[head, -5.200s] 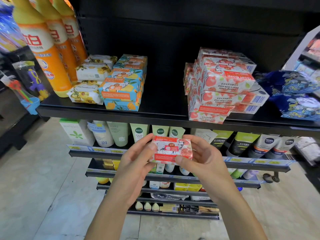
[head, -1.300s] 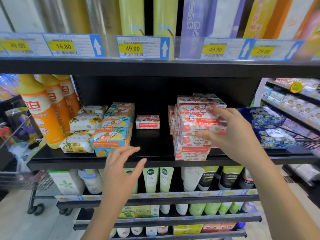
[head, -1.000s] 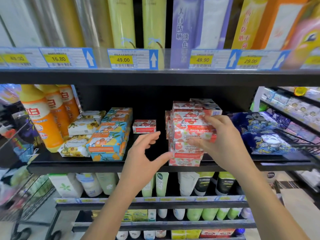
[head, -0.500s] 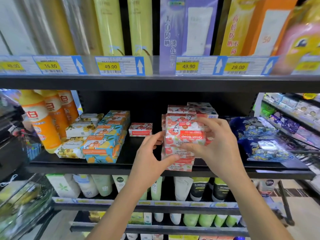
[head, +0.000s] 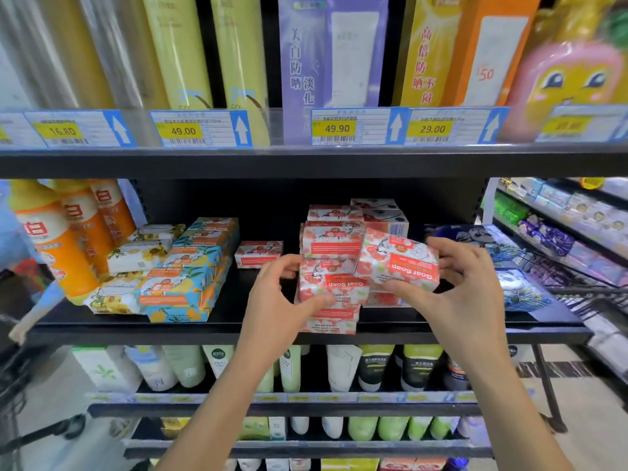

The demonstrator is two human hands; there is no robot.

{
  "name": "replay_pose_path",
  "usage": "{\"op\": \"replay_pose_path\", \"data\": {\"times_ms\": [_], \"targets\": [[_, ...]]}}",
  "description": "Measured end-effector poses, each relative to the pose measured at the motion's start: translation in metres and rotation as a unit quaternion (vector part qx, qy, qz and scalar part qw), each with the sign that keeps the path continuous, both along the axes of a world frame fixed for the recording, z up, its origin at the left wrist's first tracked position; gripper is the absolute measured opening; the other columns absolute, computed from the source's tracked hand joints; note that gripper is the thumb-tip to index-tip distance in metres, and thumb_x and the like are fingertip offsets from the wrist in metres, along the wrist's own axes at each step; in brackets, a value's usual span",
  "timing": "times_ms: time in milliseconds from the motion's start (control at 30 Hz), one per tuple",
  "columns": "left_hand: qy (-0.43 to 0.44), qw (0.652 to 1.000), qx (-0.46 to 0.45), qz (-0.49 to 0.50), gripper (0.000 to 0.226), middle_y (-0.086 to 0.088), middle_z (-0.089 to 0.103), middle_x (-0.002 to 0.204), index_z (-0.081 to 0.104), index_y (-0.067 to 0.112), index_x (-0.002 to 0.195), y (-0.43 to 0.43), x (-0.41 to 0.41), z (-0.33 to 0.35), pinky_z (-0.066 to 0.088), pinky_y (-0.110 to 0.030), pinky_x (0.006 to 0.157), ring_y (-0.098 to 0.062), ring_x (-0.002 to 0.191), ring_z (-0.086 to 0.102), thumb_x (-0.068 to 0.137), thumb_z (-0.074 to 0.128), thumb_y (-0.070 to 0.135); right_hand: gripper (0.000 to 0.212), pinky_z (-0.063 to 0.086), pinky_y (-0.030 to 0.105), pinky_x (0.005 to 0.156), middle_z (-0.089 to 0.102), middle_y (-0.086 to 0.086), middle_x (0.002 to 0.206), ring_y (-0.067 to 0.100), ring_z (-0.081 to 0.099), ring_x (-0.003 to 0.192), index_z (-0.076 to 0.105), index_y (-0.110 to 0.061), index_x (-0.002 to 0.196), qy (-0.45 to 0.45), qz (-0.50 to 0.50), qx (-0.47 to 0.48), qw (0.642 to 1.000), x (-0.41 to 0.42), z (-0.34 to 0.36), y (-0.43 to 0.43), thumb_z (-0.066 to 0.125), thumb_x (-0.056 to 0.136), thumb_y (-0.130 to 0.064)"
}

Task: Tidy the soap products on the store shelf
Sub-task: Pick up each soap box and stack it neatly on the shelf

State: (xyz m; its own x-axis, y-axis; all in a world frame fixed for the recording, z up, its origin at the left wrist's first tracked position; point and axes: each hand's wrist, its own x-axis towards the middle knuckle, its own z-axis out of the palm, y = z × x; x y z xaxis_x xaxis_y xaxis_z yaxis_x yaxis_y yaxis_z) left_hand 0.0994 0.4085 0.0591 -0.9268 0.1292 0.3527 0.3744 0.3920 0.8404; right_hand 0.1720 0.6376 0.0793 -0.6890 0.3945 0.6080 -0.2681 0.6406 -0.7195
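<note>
A stack of red-and-white goat soap boxes [head: 331, 239] stands mid-shelf on the black shelf [head: 238, 329]. My right hand [head: 465, 290] grips one such box [head: 397, 263], tilted and lifted off the stack's right side. My left hand [head: 282, 300] holds another red box [head: 331, 287] at the front of the stack, thumb on its lower edge. A single red soap box [head: 259, 253] sits alone further back, left of the stack. Blue-and-orange soap boxes [head: 190, 270] are stacked at the left, next to white floral soap packs [head: 139, 254].
Orange detergent bottles [head: 61, 239] stand at the shelf's far left. Dark blue patterned packs [head: 503, 263] lie at the right. Price tags [head: 200, 129] line the shelf above; tubes [head: 343, 367] fill the shelf below. A cart [head: 13, 375] is at lower left.
My right hand has pulled the top goat soap box off the stack toward the right and tilted it. My left hand has closed on the box beneath it.
</note>
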Motion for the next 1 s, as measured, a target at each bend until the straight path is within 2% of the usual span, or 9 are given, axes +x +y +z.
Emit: {"op": "replay_pose_path", "data": {"times_ms": [67,233,333,467,633,800,867,1000], "targets": [[-0.011,1.000,0.017,-0.010,0.065,0.020,0.057,0.119,0.054,0.037,0.126,0.000,0.000,0.001,0.040,-0.012,0.086,0.025,0.102,0.046,0.072,0.090,0.038,0.071,0.040,0.001,0.085,0.051,-0.006,0.117,-0.007,0.055,0.101,0.062,-0.027,0.122,0.008,0.005,0.000,1.000,0.003,-0.004,0.001,0.096,0.060,-0.037],[-0.013,0.998,0.059,-0.018,0.062,0.014,0.064,0.117,0.059,0.040,0.119,-0.006,-0.002,-0.003,0.048,-0.024,0.097,-0.002,0.112,0.059,0.069,0.094,0.032,0.070,0.044,0.004,0.086,0.056,-0.009,0.121,-0.004,0.057,0.102,0.059,-0.034,0.121,0.013,0.024,-0.012,1.000,0.006,-0.011,-0.003,0.096,0.061,-0.035],[-0.007,0.996,0.081,-0.033,0.064,0.008,0.066,0.117,0.060,0.032,0.122,-0.008,0.001,-0.004,0.052,-0.028,0.099,-0.006,0.111,0.063,0.069,0.094,0.027,0.070,0.046,0.007,0.082,0.062,-0.016,0.118,-0.006,0.060,0.103,0.056,-0.040,0.122,0.000,0.037,-0.048,0.998,0.009,-0.012,-0.004,0.096,0.064,-0.034],[-0.005,0.994,0.103,-0.041,0.073,0.006,0.067,0.118,0.060,0.028,0.124,-0.016,0.007,-0.002,0.056,-0.035,0.098,-0.011,0.113,0.066,0.062,0.096,0.038,0.071,0.045,0.011,0.084,0.063,-0.016,0.119,-0.007,0.060,0.104,0.056,-0.041,0.124,0.000,0.038,-0.064,0.997,0.014,-0.011,-0.005,0.094,0.064,-0.037],[-0.008,0.991,0.134,-0.019,0.067,0.013,0.071,0.111,0.064,0.028,0.116,-0.039,0.019,0.002,0.054,-0.031,0.099,-0.009,0.110,0.068,0.055,0.090,0.040,0.075,0.049,0.015,0.088,0.063,-0.015,0.120,-0.004,0.060,0.106,0.058,-0.038,0.127,-0.007,0.050,-0.079,0.996,0.023,-0.011,-0.010,0.090,0.059,-0.045],[-0.013,0.987,0.159,0.025,0.065,0.012,0.073,0.110,0.066,0.024,0.117,-0.076,0.029,-0.008,0.057,-0.024,0.094,-0.006,0.109,0.069,0.056,0.090,0.026,0.074,0.053,0.038,0.100,0.060,-0.021,0.122,0.004,0.060,0.114,0.058,-0.042,0.125,-0.023,0.070,-0.052,0.996,0.022,-0.016,-0.031,0.085,0.058,-0.055],[-0.013,0.984,0.175,0.044,0.069,0.004,0.072,0.112,0.066,0.020,0.117,-0.094,0.030,-0.012,0.057,-0.032,0.096,-0.010,0.109,0.070,0.055,0.096,0.025,0.078,0.053,0.040,0.100,0.060,-0.020,0.123,0.006,0.060,0.115,0.060,-0.037,0.127,-0.034,0.079,-0.043,0.995,0.020,-0.018,-0.044,0.083,0.056,-0.058],[0.000,0.980,0.183,0.081,0.077,-0.001,0.073,0.115,0.066,0.020,0.118,-0.132,0.027,-0.018,0.055,-0.045,0.098,-0.017,0.111,0.070,0.051,0.103,0.030,0.077,0.051,0.041,0.102,0.058,-0.017,0.125,0.010,0.058,0.116,0.059,-0.036,0.130,-0.071,0.095,-0.004,0.993,0.009,-0.018,-0.079,0.090,0.060,-0.049]]}}
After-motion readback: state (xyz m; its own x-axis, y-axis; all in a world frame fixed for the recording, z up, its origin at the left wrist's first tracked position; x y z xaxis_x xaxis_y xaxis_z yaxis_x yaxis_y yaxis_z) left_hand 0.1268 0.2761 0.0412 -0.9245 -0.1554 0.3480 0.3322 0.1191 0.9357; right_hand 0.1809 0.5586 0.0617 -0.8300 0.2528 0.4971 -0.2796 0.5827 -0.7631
